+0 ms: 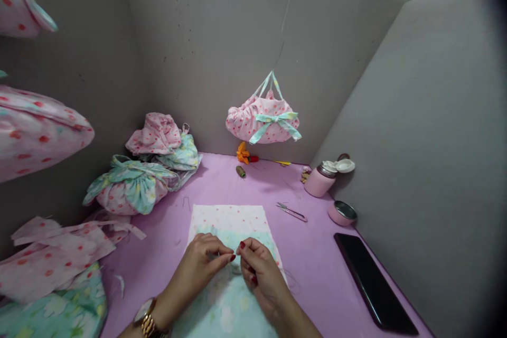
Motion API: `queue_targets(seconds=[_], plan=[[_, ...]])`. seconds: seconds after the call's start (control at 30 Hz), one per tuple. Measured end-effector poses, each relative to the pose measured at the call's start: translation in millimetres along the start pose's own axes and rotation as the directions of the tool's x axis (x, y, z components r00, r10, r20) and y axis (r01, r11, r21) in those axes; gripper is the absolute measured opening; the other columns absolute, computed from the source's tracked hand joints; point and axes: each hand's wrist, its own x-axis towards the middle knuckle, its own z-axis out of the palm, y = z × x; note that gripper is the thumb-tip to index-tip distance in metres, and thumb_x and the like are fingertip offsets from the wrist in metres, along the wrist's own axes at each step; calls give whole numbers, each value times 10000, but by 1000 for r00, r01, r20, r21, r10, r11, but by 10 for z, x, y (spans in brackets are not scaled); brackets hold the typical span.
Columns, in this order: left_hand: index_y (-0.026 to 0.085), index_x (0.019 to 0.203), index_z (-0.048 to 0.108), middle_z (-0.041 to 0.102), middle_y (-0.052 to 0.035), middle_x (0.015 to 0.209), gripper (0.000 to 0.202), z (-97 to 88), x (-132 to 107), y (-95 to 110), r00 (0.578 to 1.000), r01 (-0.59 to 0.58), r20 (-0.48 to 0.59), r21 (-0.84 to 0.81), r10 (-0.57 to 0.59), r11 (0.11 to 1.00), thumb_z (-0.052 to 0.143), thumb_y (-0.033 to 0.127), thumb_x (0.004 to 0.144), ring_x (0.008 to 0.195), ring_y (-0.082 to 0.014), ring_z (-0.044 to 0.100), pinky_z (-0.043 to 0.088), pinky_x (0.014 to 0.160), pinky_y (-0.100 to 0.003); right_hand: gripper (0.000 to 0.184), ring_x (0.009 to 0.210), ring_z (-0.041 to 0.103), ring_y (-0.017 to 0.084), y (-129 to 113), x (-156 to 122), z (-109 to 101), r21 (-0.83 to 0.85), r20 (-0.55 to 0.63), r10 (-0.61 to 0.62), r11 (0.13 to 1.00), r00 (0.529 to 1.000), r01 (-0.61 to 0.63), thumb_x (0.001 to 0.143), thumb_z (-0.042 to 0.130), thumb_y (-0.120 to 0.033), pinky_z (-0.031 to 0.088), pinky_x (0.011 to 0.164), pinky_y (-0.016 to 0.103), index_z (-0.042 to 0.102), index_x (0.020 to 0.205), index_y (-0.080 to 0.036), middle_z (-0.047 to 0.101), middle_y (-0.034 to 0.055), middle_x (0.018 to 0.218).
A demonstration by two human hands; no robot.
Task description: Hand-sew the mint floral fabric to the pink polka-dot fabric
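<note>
My left hand (203,261), with a gold watch (147,317) on the wrist, is closed in a pinch between thumb and forefinger. Almost meeting it, my right hand (264,273) also pinches, its other fingers curled in. Whatever lies between the fingertips is too small to make out. Both hands are over a mint-green floral cloth (224,309), partly covered by my hands and forearms. Beyond them, a pale cloth with pink dots (227,215) lies flat. A thin loop of thread (293,281) curves on the table to the right of my right hand.
Thread snips (291,212) and a thread spool (240,171) lie on the purple table (309,253). At right are a black phone (372,282), a pink cup (343,213) and a pink flask (320,179). Fabric bundles (130,187) crowd the left; a dotted bag (263,119) hangs ahead.
</note>
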Motion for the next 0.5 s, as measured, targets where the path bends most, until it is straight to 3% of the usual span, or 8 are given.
queue_targets(seconds=[0.1, 0.17, 0.3, 0.5], plan=[[206, 701, 709, 717, -7, 693, 162, -22, -11, -34, 993, 102, 60, -84, -97, 991, 594, 246, 809, 670, -159, 639, 446, 663, -256, 386, 355, 184, 12, -21, -3, -6, -7, -11, -10, 1000, 1000, 10, 630, 749, -436, 73, 371, 183, 474, 654, -165, 326, -109, 438], [212, 709, 710, 721, -12, 702, 155, -53, -28, -80, 993, 109, 44, 2, -109, 994, 589, 240, 802, 680, -175, 644, 446, 674, -274, 376, 357, 191, 13, -34, 3, -18, 1, -26, -24, 1000, 999, 24, 631, 750, -425, 73, 373, 184, 480, 657, -164, 334, -106, 442], [232, 896, 689, 712, -27, 777, 138, -84, -65, -153, 997, 35, -78, 192, -20, 981, 586, 261, 808, 757, -214, 629, 406, 722, -341, 369, 363, 185, 10, -35, 26, -47, 13, -39, -30, 999, 999, 30, 633, 752, -408, 69, 374, 182, 478, 655, -163, 341, -105, 448], [244, 986, 652, 676, -27, 785, 177, 3, -81, -123, 987, -105, -95, 253, 133, 962, 586, 280, 826, 760, -202, 593, 360, 731, -352, 376, 357, 170, 10, 27, 44, -29, -19, -17, -11, 1000, 1000, 10, 635, 750, -424, 66, 368, 181, 480, 659, -163, 328, -111, 441]])
